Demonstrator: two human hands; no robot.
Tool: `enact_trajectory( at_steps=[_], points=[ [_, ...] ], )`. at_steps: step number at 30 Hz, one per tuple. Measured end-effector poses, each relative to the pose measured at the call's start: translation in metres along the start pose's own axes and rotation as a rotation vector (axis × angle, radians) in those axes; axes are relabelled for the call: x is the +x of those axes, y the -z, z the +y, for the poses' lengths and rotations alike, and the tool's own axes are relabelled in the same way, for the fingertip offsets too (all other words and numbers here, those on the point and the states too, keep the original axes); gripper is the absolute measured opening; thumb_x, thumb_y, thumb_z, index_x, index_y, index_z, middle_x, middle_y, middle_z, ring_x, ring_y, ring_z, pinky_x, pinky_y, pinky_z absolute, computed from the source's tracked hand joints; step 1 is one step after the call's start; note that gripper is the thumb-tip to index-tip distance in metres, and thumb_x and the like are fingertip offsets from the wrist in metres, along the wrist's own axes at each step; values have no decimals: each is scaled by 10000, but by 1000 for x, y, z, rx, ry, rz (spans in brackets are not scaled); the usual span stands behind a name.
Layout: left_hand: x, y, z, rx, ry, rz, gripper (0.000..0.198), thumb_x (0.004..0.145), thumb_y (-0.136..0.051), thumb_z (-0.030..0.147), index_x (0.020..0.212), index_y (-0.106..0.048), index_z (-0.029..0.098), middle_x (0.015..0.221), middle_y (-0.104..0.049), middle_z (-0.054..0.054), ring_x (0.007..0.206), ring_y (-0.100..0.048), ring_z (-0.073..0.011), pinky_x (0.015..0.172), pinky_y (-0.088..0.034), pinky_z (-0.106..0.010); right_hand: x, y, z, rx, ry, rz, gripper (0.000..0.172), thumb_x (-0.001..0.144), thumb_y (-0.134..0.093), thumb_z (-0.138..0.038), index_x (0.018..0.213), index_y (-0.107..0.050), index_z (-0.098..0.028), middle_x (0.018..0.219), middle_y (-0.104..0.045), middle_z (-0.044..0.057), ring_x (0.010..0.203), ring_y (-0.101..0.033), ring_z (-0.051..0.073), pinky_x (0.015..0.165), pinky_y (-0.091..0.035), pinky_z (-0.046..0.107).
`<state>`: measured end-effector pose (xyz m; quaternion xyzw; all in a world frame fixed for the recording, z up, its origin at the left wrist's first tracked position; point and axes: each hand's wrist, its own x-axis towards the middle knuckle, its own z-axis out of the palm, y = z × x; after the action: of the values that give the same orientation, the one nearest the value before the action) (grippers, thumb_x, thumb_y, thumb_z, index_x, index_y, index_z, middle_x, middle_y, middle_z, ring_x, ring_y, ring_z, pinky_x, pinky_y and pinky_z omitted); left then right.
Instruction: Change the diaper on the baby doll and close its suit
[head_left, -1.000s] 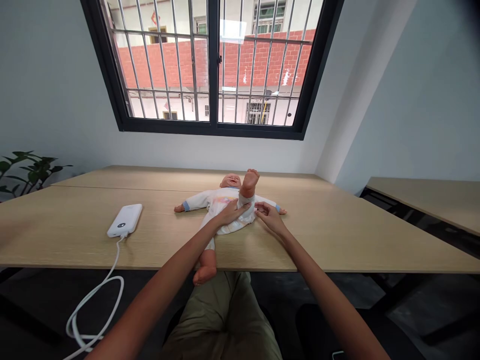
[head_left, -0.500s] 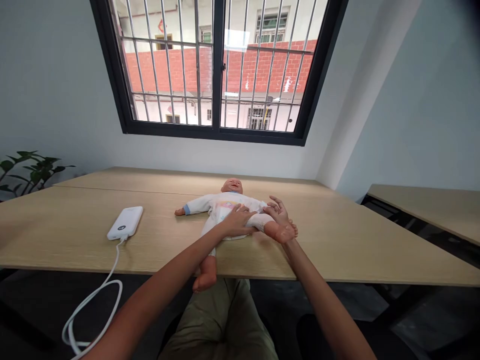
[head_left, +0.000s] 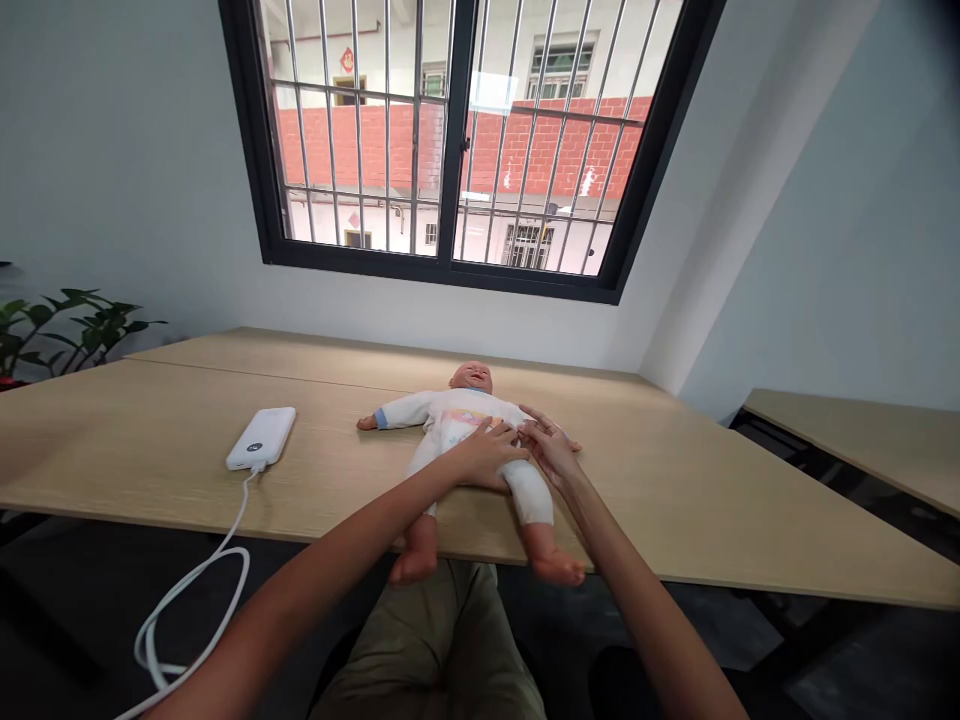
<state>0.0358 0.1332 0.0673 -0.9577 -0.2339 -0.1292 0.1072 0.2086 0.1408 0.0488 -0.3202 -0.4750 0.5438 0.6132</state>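
A baby doll (head_left: 463, 408) in a white outfit with blue cuffs and a coloured print lies on its back on the wooden table (head_left: 315, 500). Its head points toward the window and its bare feet hang over the near edge. Across the doll's lower belly and hip rests my left hand (head_left: 484, 456), open, its fingers spread over the cloth. My right hand (head_left: 553, 452) is beside it at the doll's hip, with the index finger stretched out and other fingers bent. Its fingertips touch the outfit near my left fingers; no clear grip shows. My hands partly cover the outfit's middle.
A white power bank (head_left: 264, 436) lies left of the doll, its white cable (head_left: 238, 525) hanging over the near edge. A leafy plant (head_left: 71, 330) stands at the far left. Behind the table is a barred window (head_left: 454, 265); another table (head_left: 855, 435) stands at right.
The doll's leg on the right, raised over my right wrist before, now lies down toward the table edge. My right hand has moved left onto the doll's hip. The view has tilted slightly.
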Motion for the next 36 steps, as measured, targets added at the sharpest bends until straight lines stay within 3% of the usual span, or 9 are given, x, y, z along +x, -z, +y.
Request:
enact_trajectory(
  at_steps=[4,9,14,20,25,31,36],
  points=[
    [-16,6,7,-9,29,47,613,779,-635,357,1362,-470,261,1456,-408,-149,1373,-335,-327,1112,-243,-581,4,4,0,-9,-4,83,445,590,-802,-289,1011,-694,-193,762,-690,4,679,-617,116,655,-515,216],
    [-36,12,17,-120,239,161,707,826,-584,342,1481,-332,258,1578,-244,-139,1450,-212,-338,1167,-194,-513,0,-2,0,-39,109,205,407,573,-779,-286,954,-678,-187,782,-691,3,701,-621,127,700,-529,250],
    [-27,10,13,-176,301,75,703,904,-447,555,1482,-324,175,1526,-368,-155,1407,-319,-330,1157,-193,-545,-4,-12,5,-97,234,348,377,595,-723,-309,943,-626,-197,791,-665,5,727,-627,147,727,-536,291],
    [-6,7,9,-54,317,45,592,936,-349,609,1276,-549,167,1357,-560,-145,1271,-467,-320,1040,-327,-590,-9,-18,4,-123,270,431,363,606,-698,-291,937,-571,-210,732,-629,-20,719,-609,137,724,-509,282],
    [6,7,15,8,317,1,535,958,-340,560,1135,-629,146,1214,-644,-157,1175,-518,-339,995,-334,-641,0,-29,-3,-316,272,353,313,591,-656,-288,868,-532,-211,715,-597,-19,695,-587,147,660,-475,274],
    [-4,15,47,41,398,36,441,986,-351,387,1259,-575,123,1365,-527,-211,1298,-418,-370,1031,-340,-624,18,-45,-9,-556,167,168,238,578,-591,-262,798,-515,-212,634,-542,-46,587,-539,141,554,-428,263],
    [-18,10,55,-35,321,-3,499,968,-375,466,1322,-542,157,1434,-456,-209,1375,-323,-401,1082,-260,-654,26,-56,1,-748,71,63,167,587,-570,-208,749,-529,-208,580,-515,-60,549,-491,121,523,-382,238]
  ],
)
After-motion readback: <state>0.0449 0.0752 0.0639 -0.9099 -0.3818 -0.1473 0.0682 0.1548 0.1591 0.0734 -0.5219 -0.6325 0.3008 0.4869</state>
